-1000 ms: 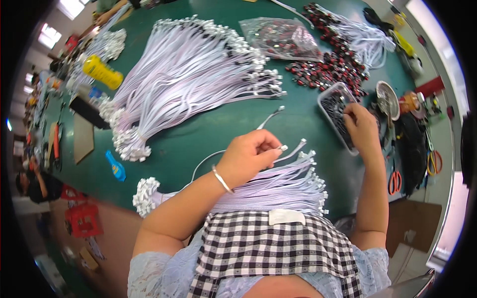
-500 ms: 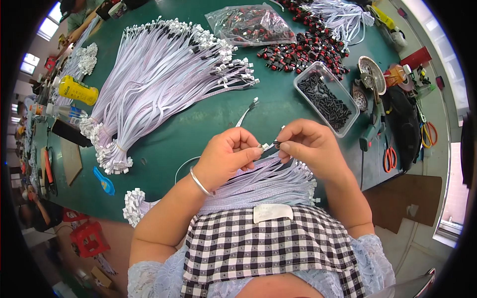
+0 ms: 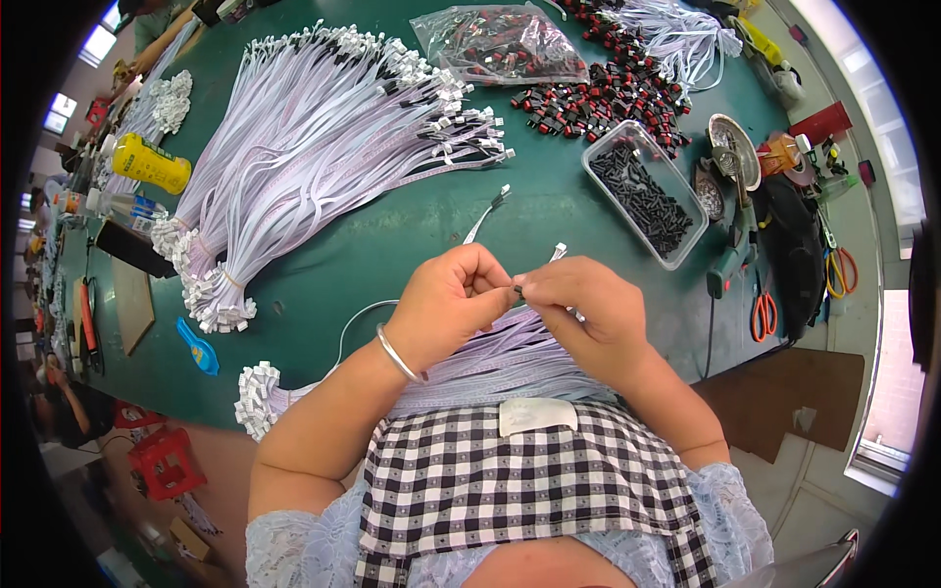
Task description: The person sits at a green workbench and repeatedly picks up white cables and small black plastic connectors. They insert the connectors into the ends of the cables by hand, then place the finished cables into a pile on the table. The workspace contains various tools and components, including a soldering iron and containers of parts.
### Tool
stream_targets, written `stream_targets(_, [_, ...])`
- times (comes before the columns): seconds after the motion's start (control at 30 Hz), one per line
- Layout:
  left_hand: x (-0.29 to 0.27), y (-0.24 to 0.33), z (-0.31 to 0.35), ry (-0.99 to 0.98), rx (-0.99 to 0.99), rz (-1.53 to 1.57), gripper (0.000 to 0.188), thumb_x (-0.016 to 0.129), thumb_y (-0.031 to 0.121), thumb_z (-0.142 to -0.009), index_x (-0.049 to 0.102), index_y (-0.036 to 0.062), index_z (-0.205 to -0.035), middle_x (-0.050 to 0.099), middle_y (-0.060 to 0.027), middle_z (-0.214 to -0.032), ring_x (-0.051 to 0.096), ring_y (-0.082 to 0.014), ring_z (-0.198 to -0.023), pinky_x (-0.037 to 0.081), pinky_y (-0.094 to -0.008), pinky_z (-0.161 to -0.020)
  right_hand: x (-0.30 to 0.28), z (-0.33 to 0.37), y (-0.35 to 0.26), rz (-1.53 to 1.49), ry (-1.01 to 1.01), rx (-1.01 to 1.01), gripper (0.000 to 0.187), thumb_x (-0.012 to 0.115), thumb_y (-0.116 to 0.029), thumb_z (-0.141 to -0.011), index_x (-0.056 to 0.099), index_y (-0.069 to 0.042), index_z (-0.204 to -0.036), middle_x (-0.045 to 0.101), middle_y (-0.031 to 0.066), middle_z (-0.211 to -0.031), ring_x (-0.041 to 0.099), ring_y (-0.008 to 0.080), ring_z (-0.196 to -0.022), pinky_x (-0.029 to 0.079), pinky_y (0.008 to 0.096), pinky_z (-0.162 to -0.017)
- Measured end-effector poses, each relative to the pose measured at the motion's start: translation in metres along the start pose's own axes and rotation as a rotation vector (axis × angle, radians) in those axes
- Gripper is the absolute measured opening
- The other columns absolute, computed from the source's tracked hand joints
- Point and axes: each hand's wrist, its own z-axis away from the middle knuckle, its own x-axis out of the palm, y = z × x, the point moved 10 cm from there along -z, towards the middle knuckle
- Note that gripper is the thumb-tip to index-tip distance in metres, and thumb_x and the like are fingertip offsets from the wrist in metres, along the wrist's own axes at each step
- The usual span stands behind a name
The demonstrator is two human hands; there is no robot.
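Left hand [image 3: 446, 299]: thumb and forefinger drawn together in a pinch, the other fingers curled; they seem to grip a cable end, though the fingertips hide most of it.
Right hand [image 3: 593, 309]: thumb and forefinger closed on a small black piece, fingertips meeting those of the left hand.
Small black piece [image 3: 519, 291]: between the two hands' fingertips, above the near cables.
Near cable bundle [image 3: 490, 365]: flat white cables lying crosswise beneath the hands, in front of the apron, white connectors gathered at the left end.
Single cable [image 3: 476, 223]: on the table just beyond the left hand, its tip pointing away.
Clear tray [image 3: 672, 263]: beyond the right hand, holding many black pieces [image 3: 642, 201].
Large cable bundle [image 3: 323, 147]: fanned out on the table's far left, connectors at both ends.
Red-and-black parts [image 3: 608, 106]: heaped behind the tray, beside a clear plastic bag [image 3: 500, 47] with more inside.
Orange-handled scissors [image 3: 764, 318]: right of the tray, near a green-handled tool [image 3: 730, 272].
Yellow bottle [image 3: 152, 164]: left of the large cable bundle, tilted.
Blue tool [image 3: 198, 348]: near the table's left edge.
Checked apron [image 3: 529, 480]: against the near cable bundle.
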Motion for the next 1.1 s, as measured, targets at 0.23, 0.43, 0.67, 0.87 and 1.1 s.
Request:
stream_targets(0.23, [0.004, 0.001, 0.001, -0.037, -0.020, 0.187, 0.010, 0.063, 0.008, -0.084, 0.055, 0.0029, -0.086, 0.060, -0.0043, -0.074, 0.051, -0.0048, -0.056, 0.040, -0.0178, -0.049, -0.006, 0.002, 0.004, -0.031, 0.082, 0.051, 0.016, 0.065, 0.006, -0.076, 0.063, -0.003, -0.089, 0.066, 0.0092, -0.088, 0.065, 0.0194, -0.078, 0.052, 0.0267, -0.061])
stream_targets(0.43, [0.005, 0.000, 0.002, -0.043, -0.020, 0.262, 0.008, 0.061, 0.009, -0.087, 0.055, 0.0035, -0.089, 0.058, -0.0033, -0.076, 0.049, -0.0052, -0.057, 0.039, -0.0177, -0.049, -0.008, 0.003, 0.005, -0.046, 0.103, 0.031, 0.017, 0.065, 0.007, -0.074, 0.063, -0.003, -0.088, 0.066, 0.0096, -0.088, 0.064, 0.0189, -0.076, 0.051, 0.0259, -0.060])
stream_targets(0.67, [0.005, -0.002, 0.001, -0.056, -0.027, 0.281, 0.009, 0.062, 0.006, -0.084, 0.055, 0.0042, -0.089, 0.057, -0.0011, -0.076, 0.047, -0.0042, -0.058, 0.037, -0.0169, -0.050, -0.007, 0.009, 0.018, -0.112, 0.129, 0.097, 0.018, 0.063, 0.009, -0.073, 0.063, -0.003, -0.087, 0.064, 0.0087, -0.084, 0.063, 0.0188, -0.073, 0.049, 0.0261, -0.060])
stream_targets(0.87, [0.008, -0.002, 0.001, -0.083, -0.014, 0.246, 0.009, 0.061, 0.003, -0.082, 0.055, 0.0038, -0.088, 0.056, 0.0007, -0.077, 0.047, -0.0029, -0.062, 0.038, -0.0163, -0.054, -0.006, 0.003, 0.015, -0.110, 0.108, 0.084, 0.017, 0.063, 0.008, -0.074, 0.062, -0.002, -0.087, 0.064, 0.0090, -0.084, 0.062, 0.0184, -0.071, 0.050, 0.0264, -0.061])
stream_targets(1.1, [0.009, -0.010, 0.001, -0.112, -0.009, 0.159, 0.012, 0.063, 0.001, -0.080, 0.054, 0.0039, -0.087, 0.057, 0.0012, -0.081, 0.048, -0.0023, -0.066, 0.039, -0.0168, -0.057, 0.004, 0.007, 0.041, -0.399, 0.087, 0.383, 0.015, 0.059, 0.009, -0.075, 0.060, 0.000, -0.087, 0.063, 0.0084, -0.085, 0.063, 0.0141, -0.075, 0.051, 0.0240, -0.064])
